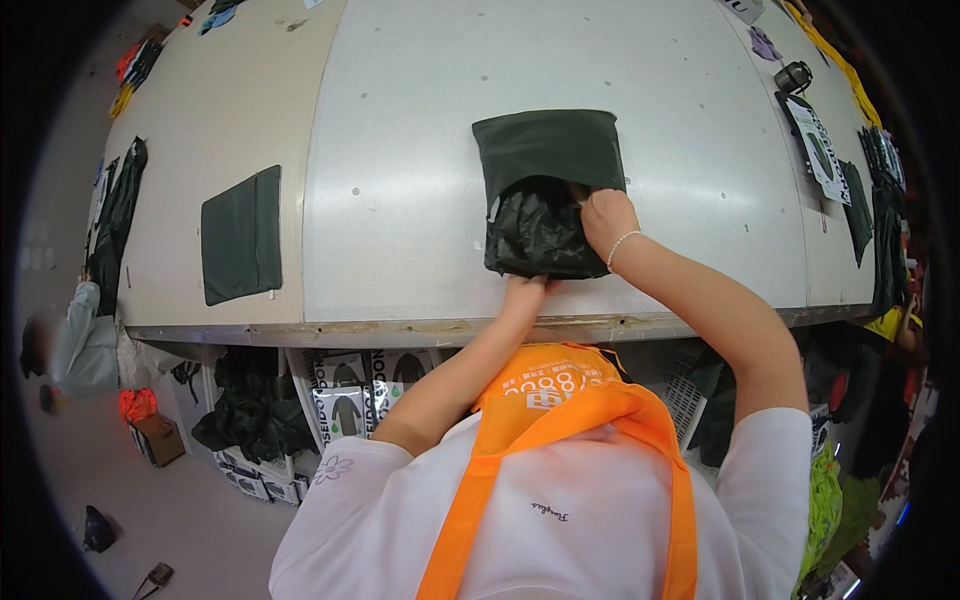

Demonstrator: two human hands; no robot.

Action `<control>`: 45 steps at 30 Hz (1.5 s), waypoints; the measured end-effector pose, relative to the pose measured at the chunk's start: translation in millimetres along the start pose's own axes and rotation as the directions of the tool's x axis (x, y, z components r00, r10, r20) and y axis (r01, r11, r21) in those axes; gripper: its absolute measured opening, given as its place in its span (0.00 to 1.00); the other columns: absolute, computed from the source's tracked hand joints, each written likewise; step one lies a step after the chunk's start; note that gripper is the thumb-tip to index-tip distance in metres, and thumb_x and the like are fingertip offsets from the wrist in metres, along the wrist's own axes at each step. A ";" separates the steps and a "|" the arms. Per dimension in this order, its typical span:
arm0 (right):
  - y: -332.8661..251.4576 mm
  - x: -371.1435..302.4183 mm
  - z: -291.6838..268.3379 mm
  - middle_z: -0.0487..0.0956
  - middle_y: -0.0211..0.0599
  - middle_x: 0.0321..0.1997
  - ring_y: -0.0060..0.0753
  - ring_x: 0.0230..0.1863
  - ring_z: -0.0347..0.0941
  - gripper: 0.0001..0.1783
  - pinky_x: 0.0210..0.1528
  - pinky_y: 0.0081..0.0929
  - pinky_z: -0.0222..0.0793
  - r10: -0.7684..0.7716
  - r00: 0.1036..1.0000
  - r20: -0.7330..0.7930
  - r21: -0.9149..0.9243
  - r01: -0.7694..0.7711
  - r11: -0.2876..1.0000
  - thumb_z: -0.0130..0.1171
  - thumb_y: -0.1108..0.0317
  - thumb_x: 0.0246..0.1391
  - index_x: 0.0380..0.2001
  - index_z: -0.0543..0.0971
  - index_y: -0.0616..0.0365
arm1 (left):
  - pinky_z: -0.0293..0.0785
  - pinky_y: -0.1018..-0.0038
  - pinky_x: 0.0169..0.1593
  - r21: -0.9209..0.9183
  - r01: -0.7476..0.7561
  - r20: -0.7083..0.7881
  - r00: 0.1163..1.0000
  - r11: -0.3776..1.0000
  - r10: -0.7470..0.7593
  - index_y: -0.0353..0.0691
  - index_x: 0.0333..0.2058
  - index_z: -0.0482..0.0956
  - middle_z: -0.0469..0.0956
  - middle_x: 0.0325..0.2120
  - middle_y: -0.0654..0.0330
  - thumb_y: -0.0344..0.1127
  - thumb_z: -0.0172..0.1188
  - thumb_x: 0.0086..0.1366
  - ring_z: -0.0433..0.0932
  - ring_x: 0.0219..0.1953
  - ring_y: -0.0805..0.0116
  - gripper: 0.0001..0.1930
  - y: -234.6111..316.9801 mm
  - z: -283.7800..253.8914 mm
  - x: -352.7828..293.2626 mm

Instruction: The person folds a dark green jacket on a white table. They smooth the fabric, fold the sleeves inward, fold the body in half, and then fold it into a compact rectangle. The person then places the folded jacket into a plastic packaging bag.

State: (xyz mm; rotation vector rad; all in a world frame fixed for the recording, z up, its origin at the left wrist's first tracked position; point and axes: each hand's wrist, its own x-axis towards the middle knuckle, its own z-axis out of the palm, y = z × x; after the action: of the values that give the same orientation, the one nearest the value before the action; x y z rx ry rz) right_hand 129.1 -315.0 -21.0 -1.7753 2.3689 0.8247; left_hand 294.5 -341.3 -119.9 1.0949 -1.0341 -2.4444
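Lying at table (400,250) near edge: green pouch (548,148), black garment (537,238) about half inside, lower half protruding. Right hand (606,220) pressing at pouch mouth, fingers curled together. Left hand (524,293) gripping garment's lower edge; finger state undeterminable. Remaining: full insertion.

On the pale desk (420,150) lies a dark green fabric pouch (547,145), its open mouth toward the person; a crinkled black plastic bundle (535,235) sits half inside it; the right hand (607,220), with a beaded bracelet at the wrist, presses into the opening beside the bundle; the left hand (524,290) touches the bundle's near edge; a second flat dark green pouch (241,236) lies well apart to the left.
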 end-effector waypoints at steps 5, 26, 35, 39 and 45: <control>2.3 -19.9 -37.3 0.75 0.36 0.28 0.35 0.34 0.74 0.17 0.36 0.28 0.68 -0.092 0.961 -0.260 0.075 0.115 0.991 0.52 0.70 0.48 0.44 0.74 0.53 | 0.79 0.69 0.45 0.017 -0.106 0.036 0.994 0.994 0.106 0.37 0.52 0.67 0.73 0.46 0.56 0.32 0.47 0.67 0.75 0.45 0.64 0.15 9.7 13.4 -5.5; -43.3 46.2 -12.7 0.71 0.52 0.53 0.47 0.57 0.64 0.18 0.57 0.37 0.60 0.295 0.940 -0.172 0.676 -0.106 0.729 0.49 0.65 0.52 0.44 0.75 0.63 | 0.70 0.70 0.51 0.382 -0.261 0.156 0.964 0.887 0.217 0.34 0.47 0.73 0.77 0.44 0.54 0.26 0.52 0.61 0.75 0.45 0.66 0.15 -12.0 -42.9 5.7; -38.7 89.0 21.9 0.73 0.50 0.51 0.51 0.57 0.65 0.22 0.61 0.44 0.55 0.472 0.660 -0.584 0.660 0.049 0.749 0.48 0.57 0.55 0.47 0.75 0.59 | 0.79 0.72 0.44 0.126 0.200 0.091 0.973 0.972 -0.212 0.32 0.54 0.64 0.76 0.45 0.49 0.31 0.42 0.69 0.80 0.41 0.57 0.17 3.9 -30.3 10.4; -35.0 93.2 26.4 0.74 0.50 0.51 0.51 0.57 0.65 0.22 0.62 0.45 0.54 0.454 0.667 -0.591 0.670 0.093 0.737 0.48 0.55 0.56 0.47 0.76 0.59 | 0.78 0.71 0.45 0.071 0.177 0.032 0.983 0.982 -0.180 0.28 0.52 0.65 0.74 0.45 0.46 0.30 0.40 0.69 0.79 0.44 0.55 0.16 24.7 -18.3 1.7; -18.8 97.4 27.4 0.74 0.50 0.51 0.52 0.57 0.65 0.23 0.63 0.46 0.53 0.451 0.690 -0.567 0.711 0.133 0.690 0.47 0.53 0.56 0.47 0.76 0.59 | 0.78 0.69 0.44 0.037 0.276 0.100 0.955 0.961 -0.278 0.26 0.51 0.65 0.75 0.43 0.43 0.27 0.37 0.67 0.78 0.44 0.55 0.16 26.9 -19.5 15.6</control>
State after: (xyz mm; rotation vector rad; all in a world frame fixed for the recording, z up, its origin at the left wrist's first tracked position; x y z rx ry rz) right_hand 106.9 -391.0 -86.7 -1.6425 2.6807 -0.9465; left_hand 297.1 -377.9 -118.4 1.2036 -0.9992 -2.7420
